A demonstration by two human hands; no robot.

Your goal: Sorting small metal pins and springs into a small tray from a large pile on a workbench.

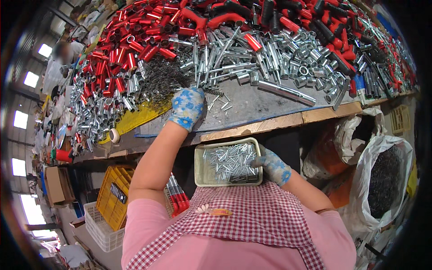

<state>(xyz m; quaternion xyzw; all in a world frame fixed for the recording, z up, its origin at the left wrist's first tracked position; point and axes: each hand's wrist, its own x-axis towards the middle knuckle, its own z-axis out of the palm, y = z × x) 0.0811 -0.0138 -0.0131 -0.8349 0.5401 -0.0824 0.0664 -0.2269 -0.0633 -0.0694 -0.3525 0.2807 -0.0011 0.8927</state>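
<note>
My left hand point(187, 108), in a white glove with blue flowers, rests at the bench's near side beside a heap of dark springs point(164, 78). Its fingers point away from me and are mostly hidden. Just right of it lie one longer coil spring point(213, 92) and a few small loose metal pins point(223, 103). My right hand point(274, 167), gloved alike, grips the right side of a pale rectangular tray point(199, 173). Many short silvery pins point(231, 162) fill that tray, which is held against my checked apron, below the bench edge.
Red tubes point(119, 54), silvery tubes and rods point(270, 54), and red-black handles point(324, 27) heap the bench. A wooden strip point(270, 123) edges it. White sacks point(360, 180) stand at right; yellow point(112, 189) and white crates point(105, 231) at left. A person point(60, 63) is at far left.
</note>
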